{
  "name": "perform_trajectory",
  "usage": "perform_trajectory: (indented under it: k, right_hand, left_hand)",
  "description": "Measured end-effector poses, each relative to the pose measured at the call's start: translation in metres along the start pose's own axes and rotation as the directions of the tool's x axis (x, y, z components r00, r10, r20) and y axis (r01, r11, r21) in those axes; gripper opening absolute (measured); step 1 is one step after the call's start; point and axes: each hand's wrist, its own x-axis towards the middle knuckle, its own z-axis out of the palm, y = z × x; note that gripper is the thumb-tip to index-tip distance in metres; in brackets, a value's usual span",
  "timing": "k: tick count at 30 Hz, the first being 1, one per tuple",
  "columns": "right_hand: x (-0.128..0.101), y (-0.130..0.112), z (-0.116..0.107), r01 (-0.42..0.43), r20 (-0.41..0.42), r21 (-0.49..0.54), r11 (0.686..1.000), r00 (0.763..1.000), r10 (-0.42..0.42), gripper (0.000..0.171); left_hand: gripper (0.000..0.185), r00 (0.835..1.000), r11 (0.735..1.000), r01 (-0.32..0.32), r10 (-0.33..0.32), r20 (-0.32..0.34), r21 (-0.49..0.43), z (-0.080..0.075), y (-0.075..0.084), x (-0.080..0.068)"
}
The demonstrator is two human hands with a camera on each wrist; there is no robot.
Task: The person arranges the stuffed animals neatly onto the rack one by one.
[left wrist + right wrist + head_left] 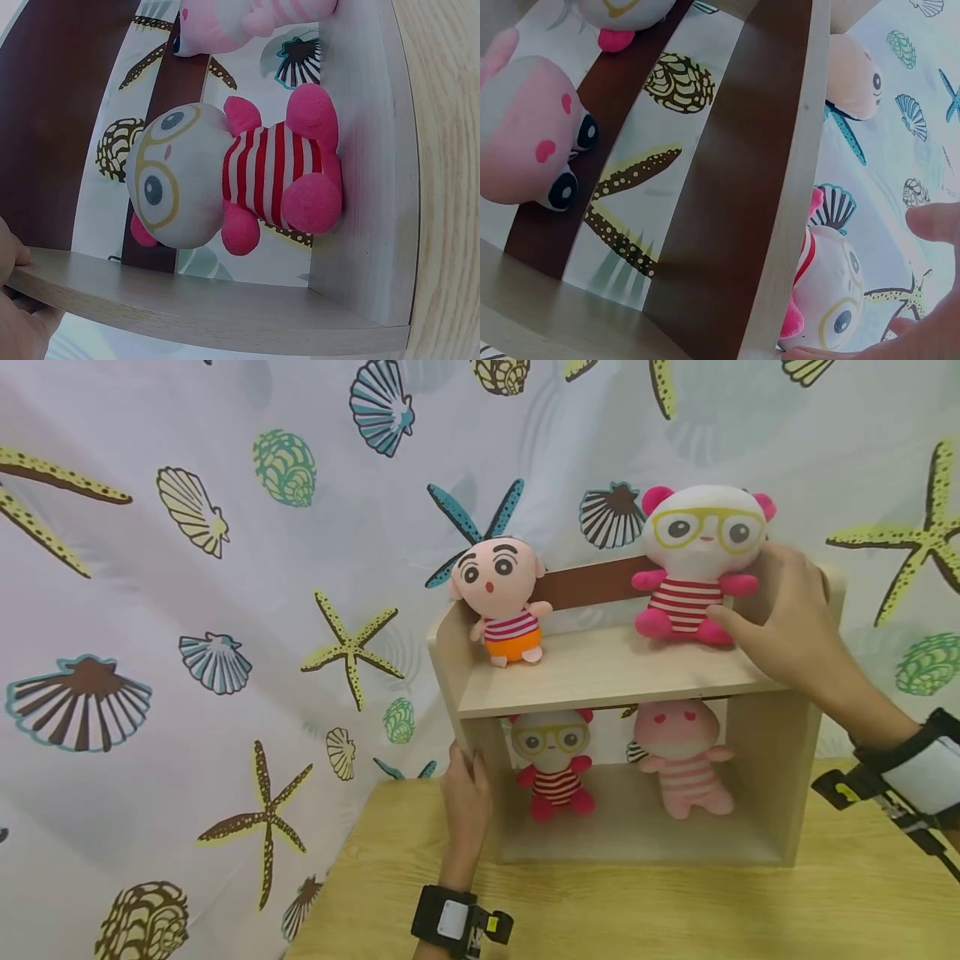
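Note:
A two-tier wooden shelf stands on the table. My left hand grips the front edge of its left side panel, with fingers and thumb on either side of the board. On the top tier at right sits a panda plush with yellow glasses and a red-striped body. My right hand is beside this panda, thumb extended by its foot and the other fingers partly hidden. In the right wrist view, a gap shows between one digit and the panda. A boy plush in orange shorts sits at top left.
In the lower compartment sit a second panda plush at left and a pink plush with heart marks at right. The wooden table extends in front. A shell-and-starfish patterned cloth hangs behind.

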Motion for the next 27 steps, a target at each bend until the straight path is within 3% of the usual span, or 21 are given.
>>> perform_trajectory:
  k: [9,12,14,19,22,27]
  right_hand:
    - [-0.041,-0.006,-0.010,-0.191,0.100,-0.002,0.982,0.977,0.191,0.083]
    - [-0.060,-0.011,-0.007,-0.125,0.077,-0.056,0.990,0.989,0.130,0.075]
    - [-0.076,-0.014,-0.002,-0.070,0.049,-0.143,0.987,0.996,0.077,0.066]
    - [-0.115,-0.018,0.015,0.080,0.061,-0.382,0.921,0.996,-0.061,0.044]
    - [-0.128,-0.018,0.023,0.158,0.094,-0.426,0.891,0.987,-0.130,0.040]
    - [-0.145,-0.013,0.031,0.150,0.138,-0.455,0.878,0.986,-0.096,0.039]
  left_hand:
    - [0.033,0.999,1.000,0.021,-0.021,0.042,-0.002,-0.001,-0.001,0.001]
    - [0.033,0.999,1.000,0.028,-0.028,0.039,-0.005,-0.003,-0.002,0.001]
    - [0.033,0.999,1.000,0.025,-0.025,0.041,0.003,-0.003,-0.003,0.001]
    - [0.033,0.998,1.000,0.012,-0.013,0.056,0.007,-0.003,-0.003,0.003]
    - [0.033,0.998,1.000,0.011,-0.012,0.057,0.011,-0.004,-0.002,0.003]
    - [0.034,0.998,0.999,0.013,-0.017,0.068,0.046,-0.011,0.002,0.003]
